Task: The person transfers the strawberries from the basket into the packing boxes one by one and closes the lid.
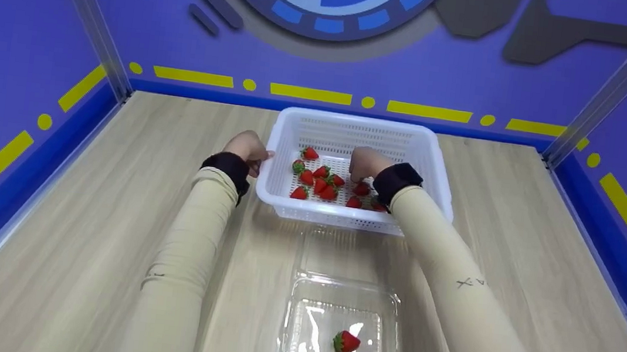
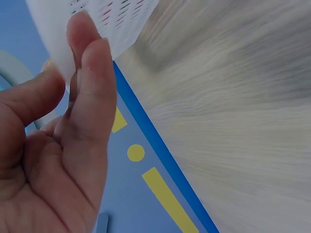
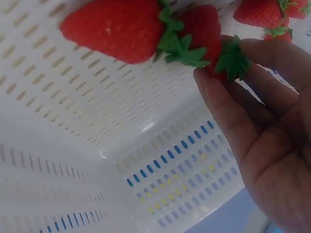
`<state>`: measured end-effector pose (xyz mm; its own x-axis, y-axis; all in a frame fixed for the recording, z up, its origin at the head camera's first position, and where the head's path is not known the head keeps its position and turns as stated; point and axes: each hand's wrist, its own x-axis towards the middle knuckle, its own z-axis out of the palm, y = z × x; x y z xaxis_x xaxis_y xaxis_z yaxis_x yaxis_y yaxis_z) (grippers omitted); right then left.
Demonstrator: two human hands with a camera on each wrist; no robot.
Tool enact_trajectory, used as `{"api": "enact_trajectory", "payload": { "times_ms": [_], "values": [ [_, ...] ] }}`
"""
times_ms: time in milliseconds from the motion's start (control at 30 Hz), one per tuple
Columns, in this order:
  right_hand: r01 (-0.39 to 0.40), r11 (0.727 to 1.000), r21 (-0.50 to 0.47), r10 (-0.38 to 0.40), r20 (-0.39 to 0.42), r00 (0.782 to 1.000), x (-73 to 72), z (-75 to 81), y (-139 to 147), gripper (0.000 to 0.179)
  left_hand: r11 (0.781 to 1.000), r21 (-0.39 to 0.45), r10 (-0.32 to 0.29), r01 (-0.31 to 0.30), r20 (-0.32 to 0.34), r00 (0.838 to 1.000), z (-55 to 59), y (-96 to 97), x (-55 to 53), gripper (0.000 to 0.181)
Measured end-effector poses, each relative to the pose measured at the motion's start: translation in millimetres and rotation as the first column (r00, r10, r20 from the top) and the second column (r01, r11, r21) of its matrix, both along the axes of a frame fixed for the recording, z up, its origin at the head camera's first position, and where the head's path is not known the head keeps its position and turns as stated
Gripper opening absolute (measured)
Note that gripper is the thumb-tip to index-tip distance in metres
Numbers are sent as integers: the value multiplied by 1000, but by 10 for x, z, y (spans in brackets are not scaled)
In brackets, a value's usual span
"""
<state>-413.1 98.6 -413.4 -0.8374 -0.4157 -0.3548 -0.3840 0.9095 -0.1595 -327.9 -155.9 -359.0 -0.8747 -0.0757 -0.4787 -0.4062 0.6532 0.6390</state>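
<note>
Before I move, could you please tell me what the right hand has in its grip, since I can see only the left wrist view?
Observer: The right hand is pinching a strawberry by its leafy end.
Operator: Thank you; is anything lying on the person's side of the white basket?
Observer: Yes, a clear plastic container with one lone strawberry in it.
Operator: Is the pinched fruit the only one in the white basket, please?
Observer: No, a loose group of other strawberries lies on its floor, to the left of the right hand.
</note>
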Motion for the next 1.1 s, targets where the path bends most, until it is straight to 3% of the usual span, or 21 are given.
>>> {"api": "enact_trajectory", "payload": {
  "times_ms": [267,533,633,733,867,967,1100],
  "values": [
    [-92,982,-167,91,-15,996,133,261,2,40,998,-53,-44,41,-57,997,-1,-40,24,38],
    [-256,934,-250,229,-134,964,317,552,106,24,993,-45,-114,112,-42,993,-95,-129,86,43],
    [-294,916,-272,244,-201,949,370,648,200,16,989,-84,-127,119,-100,987,-108,-141,122,37],
    [-302,905,-300,231,-249,940,432,744,298,12,981,-156,-146,112,-228,963,-65,-164,139,36],
    [-256,900,-354,175,-246,953,570,876,408,16,971,-208,-190,118,-373,908,84,-200,197,39],
    [-217,897,-385,137,-225,965,707,959,468,26,976,-162,-201,146,-410,890,212,-207,294,43],
    [-211,880,-424,126,-219,967,920,1034,525,27,976,-104,-217,191,-420,881,324,-197,460,43]
  ]
}}
